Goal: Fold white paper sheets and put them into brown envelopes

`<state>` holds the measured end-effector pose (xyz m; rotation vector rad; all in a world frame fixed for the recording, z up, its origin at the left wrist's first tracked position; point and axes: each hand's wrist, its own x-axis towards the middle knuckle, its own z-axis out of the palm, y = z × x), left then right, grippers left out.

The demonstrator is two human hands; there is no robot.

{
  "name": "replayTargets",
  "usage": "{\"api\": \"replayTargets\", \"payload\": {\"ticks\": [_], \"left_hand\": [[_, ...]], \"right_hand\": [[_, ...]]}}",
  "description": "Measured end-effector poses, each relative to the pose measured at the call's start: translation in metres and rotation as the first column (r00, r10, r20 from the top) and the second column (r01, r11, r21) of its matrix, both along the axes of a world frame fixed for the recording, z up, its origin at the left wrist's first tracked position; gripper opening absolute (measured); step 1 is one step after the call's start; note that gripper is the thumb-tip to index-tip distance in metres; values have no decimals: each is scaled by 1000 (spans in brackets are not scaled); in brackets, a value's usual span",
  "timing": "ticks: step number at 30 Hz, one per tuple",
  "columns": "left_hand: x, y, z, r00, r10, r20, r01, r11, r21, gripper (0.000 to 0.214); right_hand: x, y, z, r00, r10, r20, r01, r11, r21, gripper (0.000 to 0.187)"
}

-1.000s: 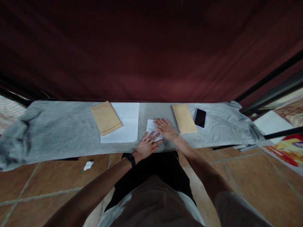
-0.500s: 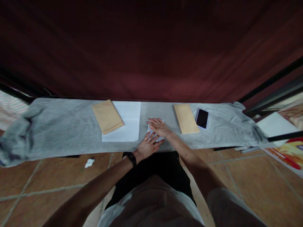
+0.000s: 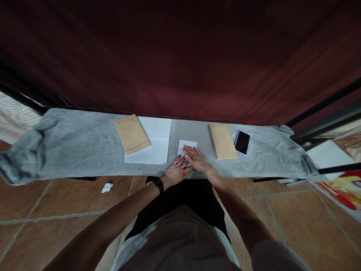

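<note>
A small folded piece of white paper [image 3: 188,143] lies on the grey cloth before me, its lower part covered by my hands. My left hand [image 3: 176,172] is laid flat over the paper's lower left, fingers stretched out. Across its lower right rests my right hand [image 3: 196,160], also flat, with its fingers pointing up and left. The two hands touch or nearly touch over the paper. To the left are creased white sheets [image 3: 158,146] with a brown envelope [image 3: 131,134] lying partly over them.
Another brown envelope [image 3: 223,142] lies right of my hands, beside a phone [image 3: 242,142] with a dark screen. Grey cloth [image 3: 84,146] covers the narrow table. A dark red curtain [image 3: 180,67] hangs behind it. Crumpled white tissue [image 3: 107,187] sits on the tiled floor.
My right hand has slid down over the paper, uncovering its top edge. My left hand stays flat at the lower side. The whole view has shifted slightly.
</note>
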<state>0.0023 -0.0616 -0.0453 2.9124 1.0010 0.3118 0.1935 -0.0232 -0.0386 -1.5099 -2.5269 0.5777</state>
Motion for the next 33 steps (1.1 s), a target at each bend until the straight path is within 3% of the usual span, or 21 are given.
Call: {"api": "replayTargets", "payload": {"ticks": [9, 16, 33], "left_hand": [[1, -7, 0, 1000, 6, 30, -6, 1000, 7, 38], [2, -19, -3, 997, 44, 67, -43, 999, -19, 58], [7, -26, 1, 995, 95, 23, -94, 995, -24, 61]], "right_hand": [[9, -44, -5, 998, -54, 14, 52, 995, 89, 58], [13, -68, -5, 998, -39, 46, 30, 984, 176, 62], [19, -89, -8, 997, -58, 51, 47, 981, 190, 62]]}}
